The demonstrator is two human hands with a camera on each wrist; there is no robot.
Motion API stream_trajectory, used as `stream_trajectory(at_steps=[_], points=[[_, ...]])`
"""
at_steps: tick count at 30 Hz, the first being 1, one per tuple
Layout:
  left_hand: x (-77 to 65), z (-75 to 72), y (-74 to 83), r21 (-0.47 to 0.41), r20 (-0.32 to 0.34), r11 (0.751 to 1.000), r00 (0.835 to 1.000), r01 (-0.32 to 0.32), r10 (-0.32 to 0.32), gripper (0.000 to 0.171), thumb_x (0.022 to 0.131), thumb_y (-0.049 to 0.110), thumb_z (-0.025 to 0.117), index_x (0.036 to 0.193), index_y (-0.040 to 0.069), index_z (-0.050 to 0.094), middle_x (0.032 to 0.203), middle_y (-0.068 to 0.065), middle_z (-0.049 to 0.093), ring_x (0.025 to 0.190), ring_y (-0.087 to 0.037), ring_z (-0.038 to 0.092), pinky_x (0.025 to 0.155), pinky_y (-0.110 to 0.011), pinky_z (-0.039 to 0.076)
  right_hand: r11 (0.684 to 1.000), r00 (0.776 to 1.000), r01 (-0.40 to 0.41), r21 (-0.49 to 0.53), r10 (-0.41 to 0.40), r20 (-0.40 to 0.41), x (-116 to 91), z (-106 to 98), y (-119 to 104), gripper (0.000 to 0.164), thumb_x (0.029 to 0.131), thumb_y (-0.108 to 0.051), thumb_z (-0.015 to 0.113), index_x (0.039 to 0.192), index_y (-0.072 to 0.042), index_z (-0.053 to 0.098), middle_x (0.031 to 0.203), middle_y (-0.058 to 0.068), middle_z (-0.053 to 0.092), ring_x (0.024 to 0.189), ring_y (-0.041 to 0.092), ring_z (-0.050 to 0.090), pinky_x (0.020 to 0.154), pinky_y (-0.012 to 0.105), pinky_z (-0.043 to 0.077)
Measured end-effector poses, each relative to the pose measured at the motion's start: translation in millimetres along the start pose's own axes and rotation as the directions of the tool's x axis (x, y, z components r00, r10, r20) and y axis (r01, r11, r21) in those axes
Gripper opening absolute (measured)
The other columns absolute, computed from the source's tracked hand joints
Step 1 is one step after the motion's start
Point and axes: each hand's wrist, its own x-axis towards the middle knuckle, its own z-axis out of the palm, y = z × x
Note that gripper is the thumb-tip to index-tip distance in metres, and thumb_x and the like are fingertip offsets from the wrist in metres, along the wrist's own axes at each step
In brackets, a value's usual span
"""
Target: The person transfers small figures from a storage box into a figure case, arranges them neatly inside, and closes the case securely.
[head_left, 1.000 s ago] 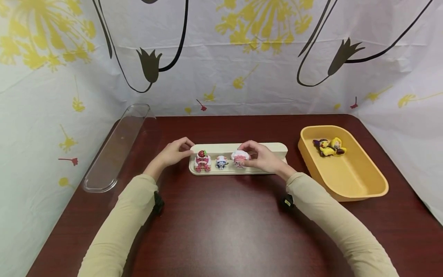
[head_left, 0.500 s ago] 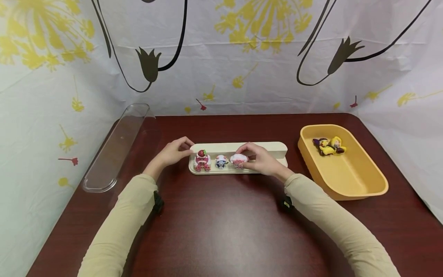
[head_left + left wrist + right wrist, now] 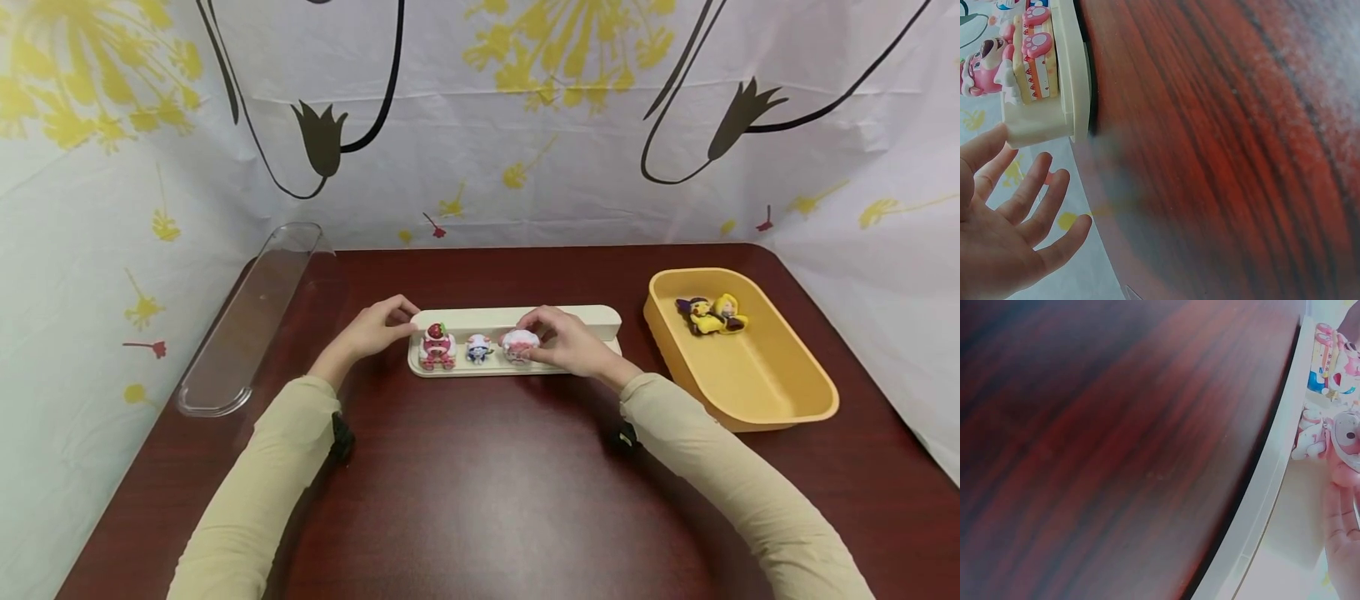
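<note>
My left hand [image 3: 371,329] pinches the left back corner of a cream display base [image 3: 577,321] between thumb and index finger; in the left wrist view its other fingers [image 3: 1054,200] are spread apart. My right hand [image 3: 570,346] holds a pink-and-white figurine [image 3: 517,345] by its sides, low over the base's lower step; the right wrist view shows the figurine's pink face [image 3: 1345,440]. To its left on that step stand a small white-and-blue figurine [image 3: 478,350] and a pink bear figurine [image 3: 437,350] with a strawberry on top, the latter nearest my left hand.
A yellow tray [image 3: 780,367] at the right holds two yellow-and-dark figurines [image 3: 711,316] near its back. Along the left table edge lies a long transparent cover [image 3: 243,333]. A printed white cloth [image 3: 420,167] hangs behind the dark red table [image 3: 465,483].
The pink-and-white figurine has turned a little in my right fingers while staying over the same part of the base. My left hand has kept its place at the corner.
</note>
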Motion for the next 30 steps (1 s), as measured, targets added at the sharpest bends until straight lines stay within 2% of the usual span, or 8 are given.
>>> stream_trajectory(at_steps=[6, 15, 20, 25, 30], points=[[0.4, 1.2, 0.2, -0.010, 0.000, 1.000, 1.000, 0.007, -0.007, 0.019, 0.088, 0.018, 0.055, 0.106, 0.012, 0.053, 0.106, -0.012, 0.054, 0.101, -0.026, 0.049, 0.084, -0.045, 0.037, 1.000, 1.000, 0.015, -0.004, -0.015, 0.007, 0, 0, 0, 0.032, 0.065, 0.014, 0.069, 0.094, 0.010, 0.055, 0.090, 0.020, 0.055, 0.076, 0.031, 0.054, 0.065, 0.046, 0.045], [1.1, 1.7, -1.7, 0.002, 0.001, 1.000, 1.000, 0.006, -0.006, 0.020, 0.088, 0.018, 0.055, 0.107, 0.012, 0.053, 0.106, -0.012, 0.055, 0.100, -0.026, 0.049, 0.083, -0.045, 0.037, 1.000, 1.000, -0.009, -0.010, 0.009, 0.015, 0, -1, -1, 0.034, 0.066, 0.013, 0.069, 0.096, 0.009, 0.055, 0.091, 0.019, 0.055, 0.075, 0.032, 0.055, 0.065, 0.045, 0.045], [-0.1, 1.3, -1.5, 0.006, 0.002, 1.000, 1.000, 0.002, -0.002, 0.019, 0.088, 0.019, 0.055, 0.106, 0.012, 0.053, 0.106, -0.012, 0.055, 0.100, -0.026, 0.049, 0.083, -0.045, 0.037, 0.999, 1.000, -0.025, -0.036, 0.025, -0.004, 0, -6, 6, 0.034, 0.069, 0.004, 0.071, 0.100, 0.007, 0.056, 0.096, 0.019, 0.055, 0.084, 0.033, 0.053, 0.068, 0.046, 0.045], [-1.2, 0.7, -1.1, 0.009, 0.002, 0.999, 0.999, -0.032, 0.032, 0.020, 0.088, 0.019, 0.055, 0.107, 0.011, 0.053, 0.106, -0.014, 0.055, 0.101, -0.028, 0.049, 0.083, -0.046, 0.037, 0.991, 0.999, -0.036, -0.128, 0.030, -0.045, 3, -29, 21, 0.032, 0.076, -0.009, 0.069, 0.104, -0.001, 0.058, 0.101, 0.010, 0.056, 0.091, 0.025, 0.052, 0.072, 0.039, 0.045], [-1.5, -0.2, -0.9, 0.019, 0.001, 0.999, 0.999, -0.047, 0.047, 0.021, 0.089, 0.020, 0.055, 0.108, 0.011, 0.053, 0.106, -0.014, 0.055, 0.101, -0.028, 0.049, 0.082, -0.046, 0.037, 0.973, 0.989, -0.133, -0.191, 0.116, -0.097, 4, -67, 13, 0.027, 0.081, -0.020, 0.065, 0.104, -0.009, 0.060, 0.096, 0.002, 0.059, 0.081, 0.015, 0.056, 0.071, 0.031, 0.044]])
